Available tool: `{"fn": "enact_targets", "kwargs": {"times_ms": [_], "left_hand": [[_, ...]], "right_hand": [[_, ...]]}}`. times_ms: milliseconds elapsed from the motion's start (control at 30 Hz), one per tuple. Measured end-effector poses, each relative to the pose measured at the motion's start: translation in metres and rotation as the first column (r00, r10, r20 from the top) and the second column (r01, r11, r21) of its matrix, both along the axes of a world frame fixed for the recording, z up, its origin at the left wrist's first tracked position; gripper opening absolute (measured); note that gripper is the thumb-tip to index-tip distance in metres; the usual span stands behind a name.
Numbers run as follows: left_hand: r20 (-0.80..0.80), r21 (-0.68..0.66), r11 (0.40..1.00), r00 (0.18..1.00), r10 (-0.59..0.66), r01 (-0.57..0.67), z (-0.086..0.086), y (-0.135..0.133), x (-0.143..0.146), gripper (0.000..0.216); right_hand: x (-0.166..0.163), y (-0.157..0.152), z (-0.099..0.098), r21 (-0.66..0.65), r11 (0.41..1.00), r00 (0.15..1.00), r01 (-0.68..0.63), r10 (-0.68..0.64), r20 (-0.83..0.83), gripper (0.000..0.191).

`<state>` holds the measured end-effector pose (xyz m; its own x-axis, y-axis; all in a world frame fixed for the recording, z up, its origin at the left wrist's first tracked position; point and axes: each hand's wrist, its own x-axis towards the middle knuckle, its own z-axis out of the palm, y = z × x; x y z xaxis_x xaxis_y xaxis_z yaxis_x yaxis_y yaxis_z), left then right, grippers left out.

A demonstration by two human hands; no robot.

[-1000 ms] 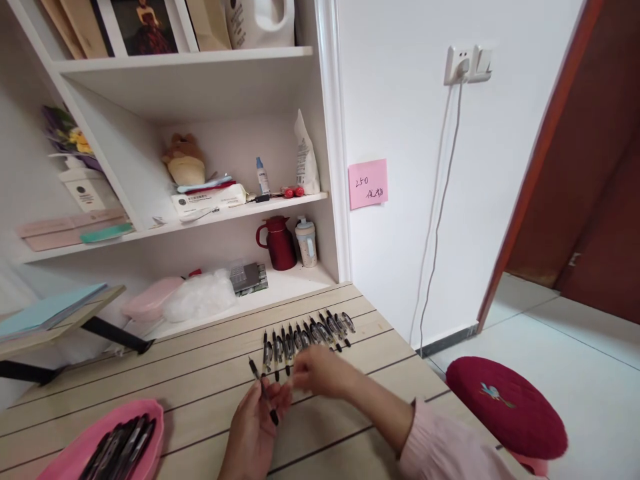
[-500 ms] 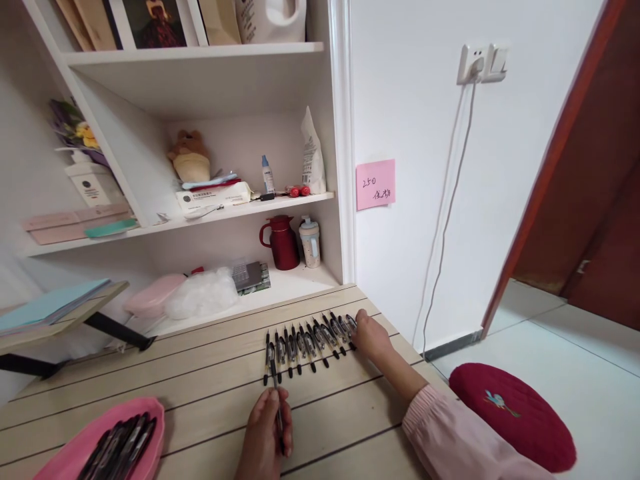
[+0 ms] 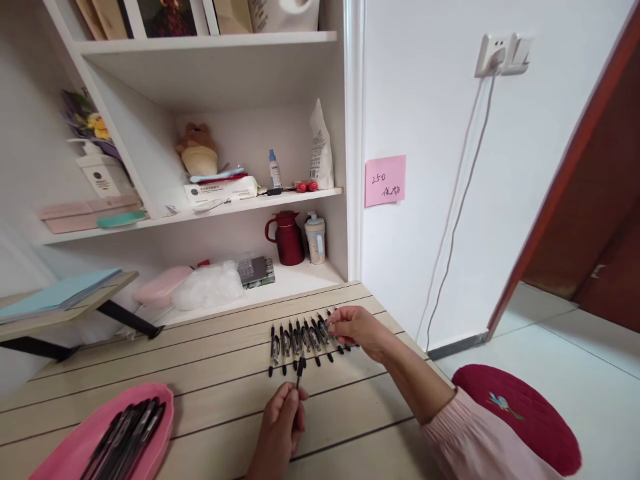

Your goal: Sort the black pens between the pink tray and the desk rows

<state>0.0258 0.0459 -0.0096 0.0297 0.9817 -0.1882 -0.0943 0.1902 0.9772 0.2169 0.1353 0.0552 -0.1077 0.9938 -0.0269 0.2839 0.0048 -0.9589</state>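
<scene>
A row of black and clear pens (image 3: 285, 350) lies side by side on the wooden table, thin tips pointing away from me. My left hand (image 3: 284, 420) is closed around another pen (image 3: 301, 368), whose black end sticks up just in front of the row. Over the right part of the row, my right hand (image 3: 361, 331) is closed in a pinch, thumb and fingers close together. It hides several pens there, and I cannot make out what lies between its fingertips.
At the left front, a pink tray (image 3: 167, 407) holds a bundle of dark pens (image 3: 127, 433). White shelves behind carry a red jug (image 3: 289, 240) and a light cup (image 3: 315, 239). A small raised stand (image 3: 113, 287) is at the left, a red stool (image 3: 520, 413) at the right.
My right hand has moved left from the row's right end to over its pens. My left hand has shifted slightly right with its pen. The view has shifted a little.
</scene>
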Motion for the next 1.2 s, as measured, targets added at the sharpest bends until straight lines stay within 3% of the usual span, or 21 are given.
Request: {"fn": "enact_targets", "kwargs": {"times_ms": [100,200,467,867,1100,1200], "left_hand": [[-0.003,-0.001,1.0,1.0,-0.003,0.003,0.002,0.0,0.0,0.041],[-0.011,-0.002,1.0,1.0,-0.003,0.003,0.003,0.0,-0.001,0.04],[-0.011,0.007,1.0,1.0,-0.012,0.012,0.004,0.0,-0.002,0.04],[-0.024,-0.085,0.996,1.0,-0.016,0.014,0.0,0.006,-0.005,0.044],[-0.15,0.171,0.984,0.985,0.08,-0.054,-0.005,0.001,-0.007,0.036],[-0.078,0.127,0.991,0.996,0.048,-0.037,-0.006,0.003,-0.007,0.038]], "right_hand": [[-0.028,-0.014,0.005,-0.011,0.992,0.94,-0.123,0.113,-0.323,0.014],[-0.042,-0.022,0.005,-0.005,0.995,0.907,-0.103,0.092,-0.41,0.016],[-0.052,-0.021,-0.005,-0.034,0.993,0.9,-0.11,0.085,-0.428,0.018],[-0.056,-0.02,-0.013,-0.08,0.987,0.936,-0.142,0.108,-0.335,0.013],[-0.058,-0.02,-0.019,-0.088,0.991,0.959,-0.105,0.077,-0.273,0.022],[-0.056,-0.02,-0.019,-0.097,0.982,0.935,-0.163,0.123,-0.333,0.026]]}}
